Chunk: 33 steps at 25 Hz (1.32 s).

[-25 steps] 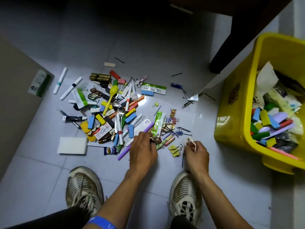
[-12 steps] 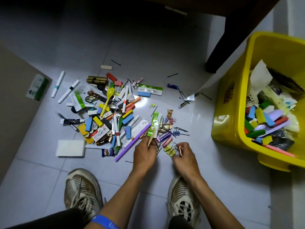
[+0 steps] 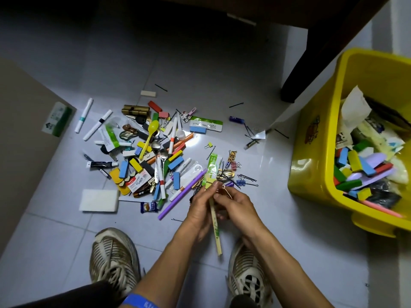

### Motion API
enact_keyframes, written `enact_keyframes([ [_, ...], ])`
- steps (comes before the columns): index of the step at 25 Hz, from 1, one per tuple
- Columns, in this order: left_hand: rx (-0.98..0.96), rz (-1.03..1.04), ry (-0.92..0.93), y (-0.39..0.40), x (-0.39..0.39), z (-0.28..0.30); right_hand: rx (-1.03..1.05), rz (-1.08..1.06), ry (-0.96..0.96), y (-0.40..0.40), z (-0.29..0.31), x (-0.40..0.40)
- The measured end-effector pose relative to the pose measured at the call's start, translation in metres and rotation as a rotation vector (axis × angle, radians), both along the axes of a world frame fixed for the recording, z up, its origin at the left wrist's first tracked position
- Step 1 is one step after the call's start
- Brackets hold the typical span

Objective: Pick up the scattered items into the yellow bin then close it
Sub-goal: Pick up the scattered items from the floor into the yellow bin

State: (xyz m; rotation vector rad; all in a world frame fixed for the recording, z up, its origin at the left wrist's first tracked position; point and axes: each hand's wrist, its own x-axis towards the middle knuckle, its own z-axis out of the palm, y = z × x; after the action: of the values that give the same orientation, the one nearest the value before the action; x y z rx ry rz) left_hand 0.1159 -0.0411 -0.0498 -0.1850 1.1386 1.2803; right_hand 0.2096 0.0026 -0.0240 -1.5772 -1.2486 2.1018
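Yellow bin point(image 3: 315, 152) at 3 o'clock, part-filled | left hand point(image 3: 201, 210) pinches paper-wrapped stick point(image 3: 215, 223), right hand point(image 3: 236, 204) grips small clips | risk: loose clips spill mid-carry; pile point(image 3: 155, 156) at 11 o'clock remains

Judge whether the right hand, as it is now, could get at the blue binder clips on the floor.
Probably not yet: the right hand already pinches small clips. The blue binder clips lie uncovered just beyond its fingers, with only loose hairpins beside them.

Our two forearms reaching forward and converging near the middle, our left hand point(image 3: 200, 205) curled round a stick point(image 3: 215, 225), our right hand point(image 3: 235, 203) touching it, fingers curled, pinching small bits, blue band point(image 3: 139, 302) on our left wrist
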Motion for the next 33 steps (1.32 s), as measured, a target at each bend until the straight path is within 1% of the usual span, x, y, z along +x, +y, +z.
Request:
enact_keyframes([
  [2,0.047,0.116,-0.095,-0.001,-0.006,0.001,-0.094,0.055,0.119,-0.001,0.013,-0.002],
  [4,0.061,0.199,-0.162,-0.002,-0.012,0.002,-0.059,0.14,0.148,-0.006,0.019,-0.005],
  [5,0.055,0.225,-0.181,-0.002,-0.014,0.002,0.006,0.151,0.12,-0.008,0.018,-0.007],
  [6,0.047,0.242,-0.195,-0.001,-0.015,0.002,0.08,0.117,0.081,-0.009,0.017,-0.008],
  [8,0.013,0.26,-0.207,-0.003,-0.02,0.002,0.222,-0.031,-0.022,-0.003,0.011,-0.008],
  [9,-0.024,0.263,-0.191,-0.006,-0.025,0.001,0.319,-0.063,-0.118,0.003,0.006,-0.007],
  [10,-0.067,0.259,-0.159,-0.008,-0.031,-0.001,0.435,-0.031,-0.247,0.012,-0.001,-0.004],
  [11,-0.117,0.239,-0.107,-0.011,-0.037,-0.003,0.543,0.073,-0.378,0.019,-0.009,-0.001],
  [12,-0.176,0.196,-0.031,-0.013,-0.044,-0.006,0.631,0.255,-0.482,0.025,-0.019,0.002],
  [14,-0.339,0.028,0.221,-0.015,-0.054,-0.011,0.754,0.688,-0.621,0.03,-0.038,0.003],
  [15,-0.415,-0.051,0.379,-0.013,-0.059,-0.013,0.838,0.807,-0.664,0.031,-0.046,0.002],
  [16,-0.467,-0.102,0.537,-0.012,-0.064,-0.015,0.912,0.858,-0.696,0.03,-0.053,0.0],
  [17,-0.489,-0.172,0.714,-0.01,-0.068,-0.015,0.959,0.865,-0.717,0.03,-0.057,-0.002],
  [18,-0.482,-0.295,0.925,-0.009,-0.071,-0.015,0.988,0.859,-0.734,0.029,-0.06,-0.004],
  [19,-0.463,-0.459,1.137,-0.01,-0.073,-0.016,1.006,0.858,-0.763,0.028,-0.062,-0.006],
  [20,-0.431,-0.613,1.294,-0.012,-0.073,-0.017,1.017,0.869,-0.792,0.028,-0.064,-0.008],
  [21,-0.412,-0.744,1.385,-0.013,-0.073,-0.018,1.034,0.882,-0.809,0.029,-0.066,-0.009],
  [22,-0.415,-0.85,1.432,-0.015,-0.073,-0.019,1.022,0.836,-0.787,0.03,-0.069,-0.009],
  [23,-0.427,-0.929,1.467,-0.015,-0.072,-0.019,0.951,0.723,-0.728,0.031,-0.069,-0.011],
  [24,-0.44,-0.988,1.496,-0.014,-0.072,-0.02,0.829,0.559,-0.64,0.032,-0.069,-0.013],
  [25,-0.449,-1.017,1.518,-0.012,-0.071,-0.02,0.687,0.351,-0.539,0.033,-0.068,-0.014],
  [27,-0.444,-0.995,1.534,-0.007,-0.071,-0.02,0.387,-0.053,-0.372,0.035,-0.065,-0.016],
  [28,-0.433,-0.953,1.523,-0.005,-0.071,-0.02,0.312,-0.178,-0.338,0.035,-0.064,-0.014],
  [29,-0.417,-0.911,1.508,-0.003,-0.071,-0.02,0.33,-0.204,-0.363,0.035,-0.062,-0.01],
  [30,-0.399,-0.887,1.503,-0.002,-0.07,-0.019,0.42,-0.148,-0.416,0.034,-0.059,-0.003],
  [33,-0.367,-0.873,1.534,-0.003,-0.068,-0.02,0.709,0.2,-0.514,0.02,-0.054,0.014],
])
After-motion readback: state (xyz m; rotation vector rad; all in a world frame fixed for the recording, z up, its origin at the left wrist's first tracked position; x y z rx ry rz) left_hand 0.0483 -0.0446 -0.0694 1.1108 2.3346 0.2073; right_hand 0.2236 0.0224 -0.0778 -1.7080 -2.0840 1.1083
